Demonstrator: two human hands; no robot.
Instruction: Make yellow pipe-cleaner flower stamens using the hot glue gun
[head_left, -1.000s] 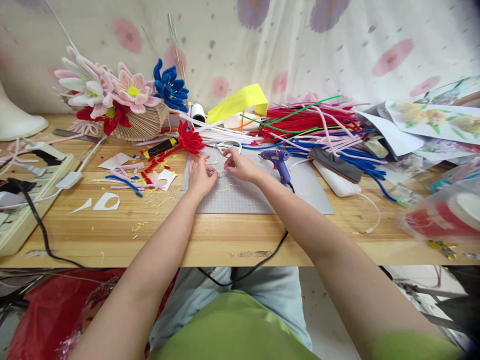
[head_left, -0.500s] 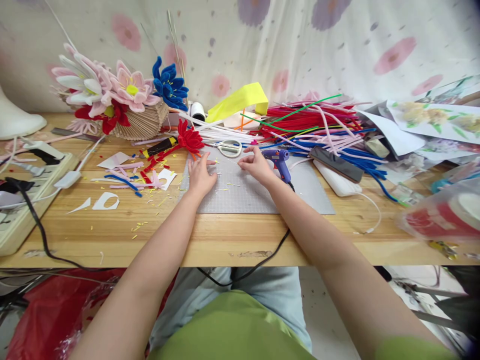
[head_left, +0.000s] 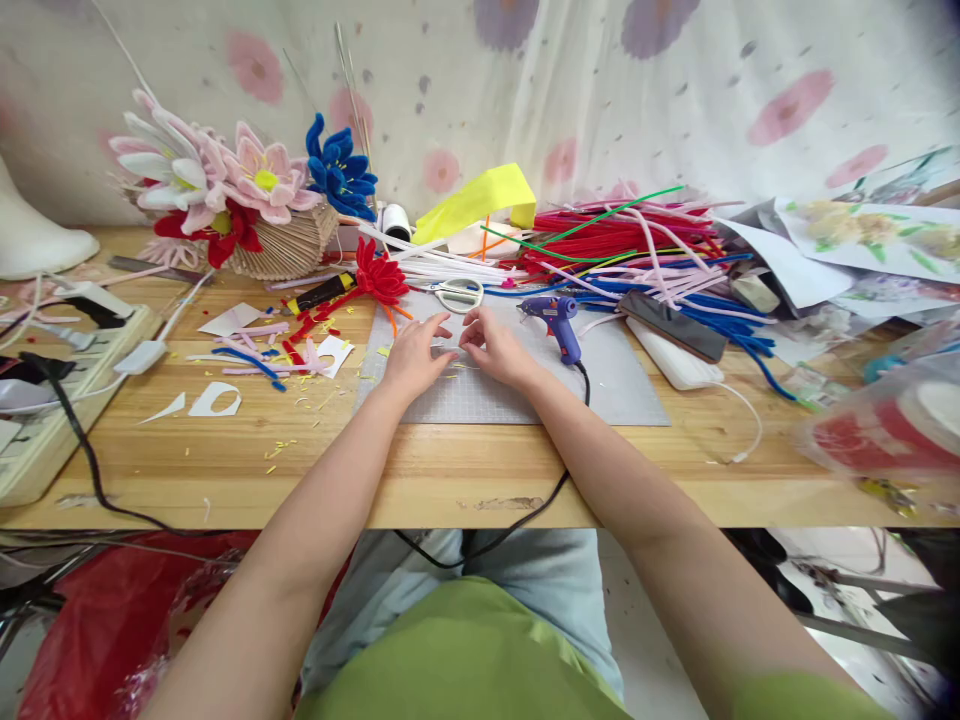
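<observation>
My left hand (head_left: 417, 354) is over the left part of the grey cutting mat (head_left: 622, 395), thumb and fingers apart, nothing visible in it. Facing it, my right hand (head_left: 496, 347) is low over the mat, fingers curled and the thumb apart from them; I make out nothing held. Tiny yellow snippets lie on the mat between and below the hands. Just beyond the fingertips are white-handled scissors (head_left: 459, 296). A purple glue gun (head_left: 556, 322) rests to the right of my right hand, its black cord running down over the table edge.
Left of the mat are a red pipe-cleaner flower (head_left: 381, 274), a black-and-yellow cutter (head_left: 321, 293), paper scraps and trimmings. Fuzzy flowers (head_left: 262, 178) stand behind. Bundled pipe cleaners (head_left: 622, 235) line the back. A phone (head_left: 673, 327) lies right; a power strip (head_left: 75, 410) sits left.
My right hand has moved left, away from the glue gun and close to my left hand; its pinched fingers have opened. The left hand has shifted slightly right and down.
</observation>
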